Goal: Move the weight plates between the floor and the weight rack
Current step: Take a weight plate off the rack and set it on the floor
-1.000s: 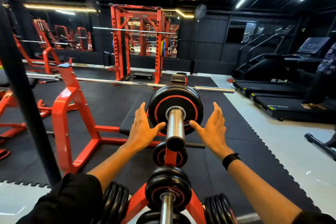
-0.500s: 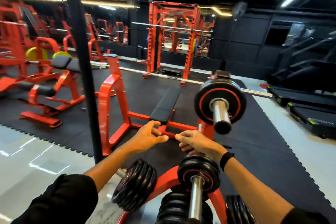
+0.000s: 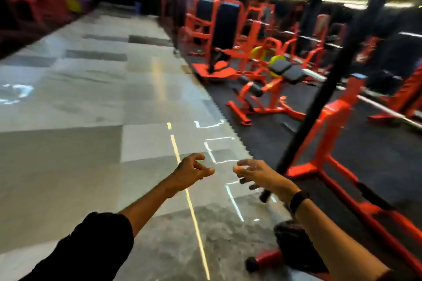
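- One stack of weight plates [image 3: 288,238] is all we can see of the task's load now: a dark, blurred mass at the near right, on the red foot of the weight rack [image 3: 266,259], partly behind the right forearm. A second ago the plates on the rack's pegs filled the middle of the view.
- Both hands have left the rack. The left hand [image 3: 191,172] hangs over bare floor with fingers loosely curled, grasping nothing; the right hand [image 3: 258,172], a dark band at its wrist, is likewise half-curled and empty.
- We read the swing of view to the left as a turn away from the rack, probably toward plates on the floor; none shows in this frame.
- Beyond the hands lies the pale tiled floor [image 3: 91,143], streaked with light reflections.
- To the right runs the black mat [image 3: 262,134], crossed by a dark pole [image 3: 338,70], with red benches [image 3: 269,89] far behind, all blurred by motion.
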The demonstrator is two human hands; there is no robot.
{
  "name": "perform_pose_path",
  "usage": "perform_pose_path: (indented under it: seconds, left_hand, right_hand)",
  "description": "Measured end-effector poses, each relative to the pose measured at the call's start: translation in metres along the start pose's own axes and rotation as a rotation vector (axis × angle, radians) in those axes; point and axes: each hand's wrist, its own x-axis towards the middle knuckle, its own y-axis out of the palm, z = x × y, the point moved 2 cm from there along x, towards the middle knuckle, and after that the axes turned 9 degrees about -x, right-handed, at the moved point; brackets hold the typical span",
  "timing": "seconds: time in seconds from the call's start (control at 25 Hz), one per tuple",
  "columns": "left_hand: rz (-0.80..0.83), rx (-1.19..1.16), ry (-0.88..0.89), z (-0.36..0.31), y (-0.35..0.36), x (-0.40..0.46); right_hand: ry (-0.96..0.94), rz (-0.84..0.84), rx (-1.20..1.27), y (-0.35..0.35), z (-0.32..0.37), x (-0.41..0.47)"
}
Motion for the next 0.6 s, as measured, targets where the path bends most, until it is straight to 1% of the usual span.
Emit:
perform_pose_path:
  seconds: [0.16, 0.24, 0.32, 0.4, 0.52, 0.6]
  left_hand:
    - [-0.317, -0.078, -0.124, 0.069, -0.132, -0.072]
    - [-0.448, -0.120, -0.182, 0.096, -0.181, -0.108]
    - [-0.621, -0.158, -0.229, 0.122, -0.232, -0.151]
    - [-0.764, -0.183, -0.276, 0.144, -0.276, -0.186]
    - [-0.909, -0.217, -0.374, 0.182, -0.325, -0.221]
    - [-0.932, -0.219, -0.453, 0.205, -0.340, -0.234]
  right_hand:
    - [-0.131, 0.284, -0.143, 0.116, 0.103, 0.060]
    - [-0.197, 0.405, -0.166, 0.168, 0.142, 0.082]
    - [-0.288, 0.561, -0.191, 0.230, 0.190, 0.094]
    - [-0.385, 0.671, -0.237, 0.290, 0.232, 0.102]
    - [-0.460, 0.775, -0.312, 0.377, 0.272, 0.125]
    - [-0.435, 0.810, -0.293, 0.415, 0.278, 0.140]
